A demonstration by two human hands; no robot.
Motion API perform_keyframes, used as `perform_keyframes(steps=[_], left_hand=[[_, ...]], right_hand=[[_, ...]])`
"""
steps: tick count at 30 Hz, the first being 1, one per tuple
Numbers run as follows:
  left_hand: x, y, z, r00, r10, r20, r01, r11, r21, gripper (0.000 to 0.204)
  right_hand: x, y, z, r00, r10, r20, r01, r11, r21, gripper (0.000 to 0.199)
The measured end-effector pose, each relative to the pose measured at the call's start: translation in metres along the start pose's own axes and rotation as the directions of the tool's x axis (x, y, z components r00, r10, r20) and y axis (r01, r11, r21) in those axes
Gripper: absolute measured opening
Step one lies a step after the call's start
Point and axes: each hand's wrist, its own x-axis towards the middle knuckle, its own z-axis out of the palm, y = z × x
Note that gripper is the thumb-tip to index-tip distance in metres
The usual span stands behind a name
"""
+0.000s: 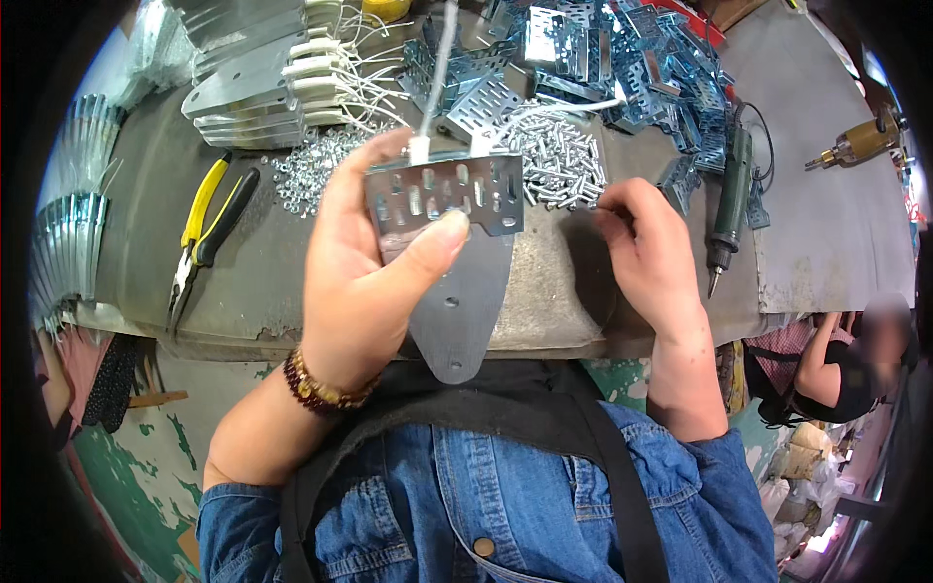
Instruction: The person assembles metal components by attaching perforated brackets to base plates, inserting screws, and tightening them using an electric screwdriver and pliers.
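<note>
Apparently fastener-picking is in hand: the left hand (355,257) pinches one slotted bracket (444,191) and one tapered plate (466,311) above the surface (262,262); the right hand (653,251) curls its fingers beside uncountable fasteners (562,160), grip unclear. Next seemingly calls for steady alignment. One pliers (201,228), one green driver (735,189).

Workbench (262,277), near edge: passage available between pliers (190,243) and left hand (364,253). Narrow gap noted between right hand (651,257) and electric screwdriver (733,189). Toward the far edge, access obstructed by screw pile (559,160), perforated brackets (583,49) and stacked plates (243,85).
</note>
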Motion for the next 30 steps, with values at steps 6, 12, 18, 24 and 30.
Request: perform_keyframes(steps=[6,12,18,24,30], left_hand=[[-0.003,-0.019,-0.004,0.982,-0.191,0.003,0.191,0.976,-0.104,0.058],[-0.003,-0.019,-0.006,0.981,-0.193,0.034,0.194,0.981,-0.026,0.058],[-0.006,-0.02,-0.006,0.982,-0.186,-0.023,0.184,0.98,-0.072,0.058],[-0.006,-0.023,-0.008,0.987,-0.162,-0.02,0.16,0.985,-0.065,0.057],[-0.006,-0.024,-0.01,0.989,-0.148,0.011,0.148,0.989,-0.021,0.054]], right_hand=[[-0.007,-0.028,0.004,0.994,0.059,0.096,-0.104,0.817,0.567,0.025],[-0.006,-0.042,0.026,0.995,0.051,0.091,-0.102,0.668,0.737,0.014],[0.003,-0.046,0.036,0.956,-0.278,-0.094,0.293,0.918,0.268,0.018],[0.012,-0.04,0.034,0.775,-0.63,-0.05,0.622,0.775,-0.115,0.026],[0.016,-0.045,0.025,0.906,-0.424,0.007,0.404,0.868,0.29,0.018]])
